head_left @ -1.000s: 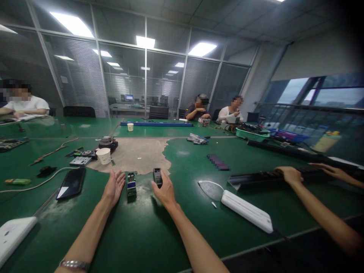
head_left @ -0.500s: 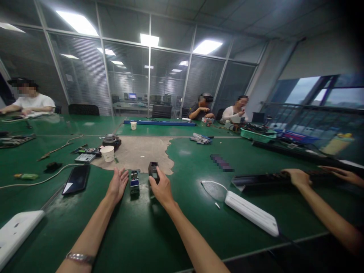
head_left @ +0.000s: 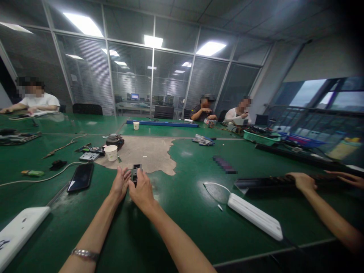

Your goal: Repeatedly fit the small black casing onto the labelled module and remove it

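My right hand (head_left: 142,189) is closed on a small dark boxy device (head_left: 137,171), thumb on its left side and fingers over its right, just above the green table (head_left: 176,216). My left hand (head_left: 120,184) stands on edge at the left of the device, its fingers extended and close to my right thumb. Whether the left fingertips touch the device is hard to tell. The small module with a blue part is hidden behind my right hand and the device. A phone (head_left: 80,177) lies left of my left hand.
A paper cup (head_left: 111,152) stands beside circuit parts (head_left: 89,156). White power strips (head_left: 254,216) lie right and near left. Another person's hands (head_left: 303,182) rest on a black rail (head_left: 261,184) at the right. People sit across the table.
My right hand has moved left with the dark device, to beside my left hand. The module with the blue part, visible between the hands before, is now covered. The view has shifted slightly.
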Demonstrator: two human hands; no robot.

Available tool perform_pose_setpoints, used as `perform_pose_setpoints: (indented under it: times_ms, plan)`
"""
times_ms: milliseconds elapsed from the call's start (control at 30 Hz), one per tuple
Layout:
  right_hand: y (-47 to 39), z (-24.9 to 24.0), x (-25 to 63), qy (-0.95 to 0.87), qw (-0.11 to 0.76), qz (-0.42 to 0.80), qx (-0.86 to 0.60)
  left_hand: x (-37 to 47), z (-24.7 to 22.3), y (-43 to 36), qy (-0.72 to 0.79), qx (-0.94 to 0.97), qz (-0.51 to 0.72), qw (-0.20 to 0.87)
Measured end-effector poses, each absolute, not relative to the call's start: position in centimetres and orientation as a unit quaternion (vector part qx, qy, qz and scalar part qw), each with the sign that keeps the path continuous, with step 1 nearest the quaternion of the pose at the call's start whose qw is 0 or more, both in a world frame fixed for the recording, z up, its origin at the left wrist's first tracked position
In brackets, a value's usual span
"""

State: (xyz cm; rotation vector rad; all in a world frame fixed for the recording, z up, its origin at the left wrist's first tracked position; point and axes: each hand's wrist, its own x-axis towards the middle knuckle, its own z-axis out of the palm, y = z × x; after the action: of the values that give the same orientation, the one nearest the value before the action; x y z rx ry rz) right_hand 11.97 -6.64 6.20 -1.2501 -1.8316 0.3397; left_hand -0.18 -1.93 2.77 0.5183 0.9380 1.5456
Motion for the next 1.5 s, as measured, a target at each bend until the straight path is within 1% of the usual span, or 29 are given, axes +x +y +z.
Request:
perform_pose_setpoints:
  times_ms: [133, 333, 500, 633, 867, 1000, 1100, 1300, 1500]
  plan:
    - [-6.8, 5.3, 11.8, -0.738, 0.420, 0.120, -0.514, -0.1, 3.0, -2.1, 0.409, 0.211, 0.666, 0.587]
    - [-6.8, 3.1, 12.4, -0.745, 0.386, 0.129, -0.529, -0.2, 2.9, -2.2, 0.403, 0.225, 0.668, 0.584]
    - [-6.5, 3.1, 12.5, -0.743, 0.399, 0.150, -0.516, -0.2, 2.7, -2.0, 0.407, 0.231, 0.663, 0.584]
    - [-6.4, 3.3, 12.1, -0.746, 0.389, 0.166, -0.514, -0.2, 2.7, -2.0, 0.410, 0.235, 0.660, 0.584]
    - [-6.4, 4.6, 11.9, -0.720, 0.447, 0.185, -0.498, -0.1, 2.9, -2.0, 0.412, 0.224, 0.664, 0.583]
    - [-5.6, 6.5, 13.4, -0.713, 0.500, 0.155, -0.466, 0.0, 3.0, -2.1, 0.411, 0.221, 0.663, 0.585]
    - [-4.7, 6.9, 16.2, -0.703, 0.514, 0.133, -0.472, 0.0, 3.0, -2.2, 0.410, 0.226, 0.662, 0.586]
    - [-3.7, 4.5, 22.0, -0.673, 0.495, 0.112, -0.537, -0.1, 2.9, -2.1, 0.411, 0.227, 0.657, 0.590]
    - [-4.0, 2.1, 23.1, -0.693, 0.466, 0.102, -0.541, -0.2, 2.9, -2.1, 0.413, 0.217, 0.660, 0.589]
